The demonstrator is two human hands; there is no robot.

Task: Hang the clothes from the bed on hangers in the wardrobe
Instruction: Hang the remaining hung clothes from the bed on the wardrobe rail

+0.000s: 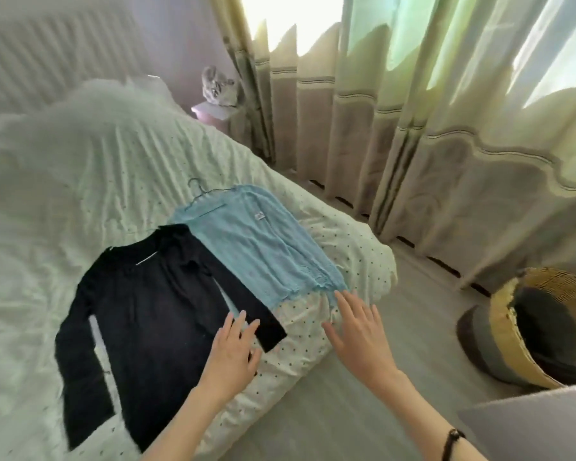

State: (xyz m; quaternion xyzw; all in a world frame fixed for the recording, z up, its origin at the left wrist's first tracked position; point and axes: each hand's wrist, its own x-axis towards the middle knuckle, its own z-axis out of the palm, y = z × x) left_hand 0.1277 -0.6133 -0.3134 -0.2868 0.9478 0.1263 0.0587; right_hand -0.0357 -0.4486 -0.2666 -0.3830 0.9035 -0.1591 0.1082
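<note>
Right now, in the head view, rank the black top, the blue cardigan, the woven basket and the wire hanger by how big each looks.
1. black top, largest
2. blue cardigan, though it lies farther from the camera, so the gap is unsure
3. woven basket, partly cut off by the frame edge
4. wire hanger, smallest, mostly hidden inside the cardigan

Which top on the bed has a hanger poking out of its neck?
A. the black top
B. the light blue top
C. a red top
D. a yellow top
B: a thin wire hanger pokes its hook out at the neck of the light blue top, which lies flat on the bed beside the black top.
</note>
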